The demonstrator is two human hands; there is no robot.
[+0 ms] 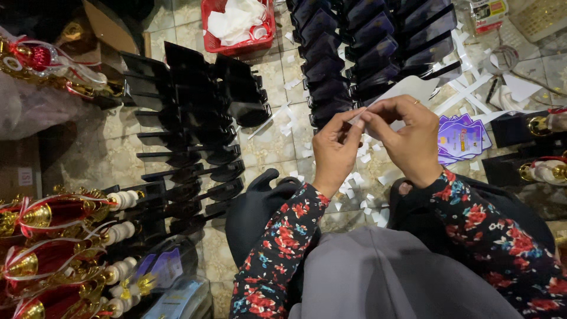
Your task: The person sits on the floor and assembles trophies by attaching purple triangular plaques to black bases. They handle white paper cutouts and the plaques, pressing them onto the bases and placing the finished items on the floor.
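Note:
My left hand point(333, 150) and my right hand point(410, 139) meet in front of me above the tiled floor. Their fingertips pinch a small white paper strip point(358, 117) between them. A ring shows on a finger of my right hand. Both arms wear dark sleeves with a red floral print. Below the hands, several small white paper scraps point(361, 177) lie scattered on the floor. A stack of purple printed cards point(462, 139) lies just right of my right hand.
Rows of black plastic trophy bases point(195, 118) stand at left, with more black bases point(366, 47) at top centre. Red and gold trophy tops point(53, 248) lie at lower left. A red basket point(236, 26) with white scraps sits at the top.

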